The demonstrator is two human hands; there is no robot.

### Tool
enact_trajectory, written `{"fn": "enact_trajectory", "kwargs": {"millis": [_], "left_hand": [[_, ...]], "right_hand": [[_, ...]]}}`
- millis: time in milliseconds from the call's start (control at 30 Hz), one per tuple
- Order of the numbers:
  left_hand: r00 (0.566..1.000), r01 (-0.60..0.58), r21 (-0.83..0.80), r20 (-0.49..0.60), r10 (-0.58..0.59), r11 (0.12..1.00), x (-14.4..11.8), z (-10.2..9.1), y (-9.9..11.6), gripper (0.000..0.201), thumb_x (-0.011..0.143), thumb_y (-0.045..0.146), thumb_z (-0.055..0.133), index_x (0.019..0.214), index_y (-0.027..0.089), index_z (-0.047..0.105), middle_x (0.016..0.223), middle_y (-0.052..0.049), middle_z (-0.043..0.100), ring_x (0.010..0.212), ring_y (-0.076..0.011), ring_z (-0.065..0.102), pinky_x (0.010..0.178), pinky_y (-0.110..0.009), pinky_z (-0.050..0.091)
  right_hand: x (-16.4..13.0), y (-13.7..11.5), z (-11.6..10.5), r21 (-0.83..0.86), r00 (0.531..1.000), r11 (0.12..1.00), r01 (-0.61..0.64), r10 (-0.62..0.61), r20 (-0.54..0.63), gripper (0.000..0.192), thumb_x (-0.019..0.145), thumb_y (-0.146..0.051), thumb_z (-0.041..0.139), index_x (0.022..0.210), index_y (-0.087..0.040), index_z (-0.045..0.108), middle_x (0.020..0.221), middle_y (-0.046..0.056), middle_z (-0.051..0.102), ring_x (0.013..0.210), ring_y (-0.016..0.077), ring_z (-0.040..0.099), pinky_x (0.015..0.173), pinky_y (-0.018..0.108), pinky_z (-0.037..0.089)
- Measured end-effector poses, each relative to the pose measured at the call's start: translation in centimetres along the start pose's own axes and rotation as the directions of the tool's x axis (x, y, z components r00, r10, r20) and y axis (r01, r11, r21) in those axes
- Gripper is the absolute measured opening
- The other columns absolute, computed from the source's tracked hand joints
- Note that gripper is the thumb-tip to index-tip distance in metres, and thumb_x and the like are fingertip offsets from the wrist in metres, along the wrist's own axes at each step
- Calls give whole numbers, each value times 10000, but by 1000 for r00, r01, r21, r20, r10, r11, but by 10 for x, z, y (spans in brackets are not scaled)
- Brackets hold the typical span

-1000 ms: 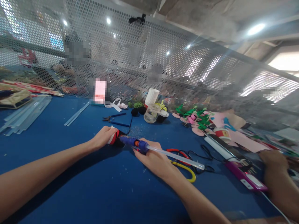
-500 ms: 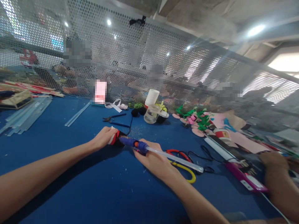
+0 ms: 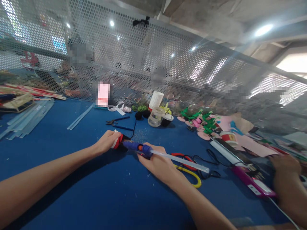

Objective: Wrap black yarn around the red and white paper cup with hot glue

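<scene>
My left hand is closed around a cup lying on its side, with a white end and red and black bands. A black strand runs from the cup back toward a dark yarn ball. In my right hand is a blue hot glue gun, its nozzle end against or just over the cup's black part; I cannot tell which. A long clear glue stick juts from the gun's rear. Beneath that stick lie scissors with red and yellow handles. Blue-handled pliers rest behind the cup.
On the blue table, glue sticks lie left. A clear cup and stacked paper cups stand at the back. A purple power strip and another person's hand are right. Perforated metal panels border the back.
My hands, the glue gun and the cup have hardly moved. On the right, the other person's hand has shifted slightly to the right.
</scene>
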State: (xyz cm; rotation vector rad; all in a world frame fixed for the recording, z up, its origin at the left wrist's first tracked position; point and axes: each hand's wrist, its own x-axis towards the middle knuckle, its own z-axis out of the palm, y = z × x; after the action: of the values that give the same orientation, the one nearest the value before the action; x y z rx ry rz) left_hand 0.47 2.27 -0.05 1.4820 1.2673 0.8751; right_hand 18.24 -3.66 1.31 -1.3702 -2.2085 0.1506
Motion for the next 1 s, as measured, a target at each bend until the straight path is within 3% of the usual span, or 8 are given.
{"fn": "enact_trajectory", "kwargs": {"millis": [200,433,700,1000], "left_hand": [[994,-95,117,68,87,989,0,-2,-4,321,674,378,371,430,178,313,405,63,267,393,-65,228,404,-210,167],[984,-160,230,108,139,960,-4,-4,-3,360,706,415,326,433,184,287,427,55,228,413,-73,208,419,-223,157],[979,-185,246,128,157,952,-3,-4,-6,372,724,417,313,436,183,284,435,56,231,419,-74,220,423,-216,171],[947,-312,301,174,270,901,-5,-7,-10,386,757,391,297,436,179,268,435,51,240,420,-69,222,419,-218,166]], "right_hand": [[5,7,1,0,997,999,-47,46,-63,124,702,-227,426,652,-169,523,546,9,527,514,131,478,526,232,349],[9,7,-1,78,986,988,-130,137,-94,174,683,-252,428,531,-178,469,449,-23,441,439,104,402,460,221,330],[5,2,-8,200,980,960,-197,201,0,184,671,-244,445,498,-182,438,349,-51,389,368,89,380,399,203,314],[10,7,-3,230,967,942,-244,253,-8,198,665,-257,468,484,-181,442,320,-52,389,349,93,398,399,205,335]]}}
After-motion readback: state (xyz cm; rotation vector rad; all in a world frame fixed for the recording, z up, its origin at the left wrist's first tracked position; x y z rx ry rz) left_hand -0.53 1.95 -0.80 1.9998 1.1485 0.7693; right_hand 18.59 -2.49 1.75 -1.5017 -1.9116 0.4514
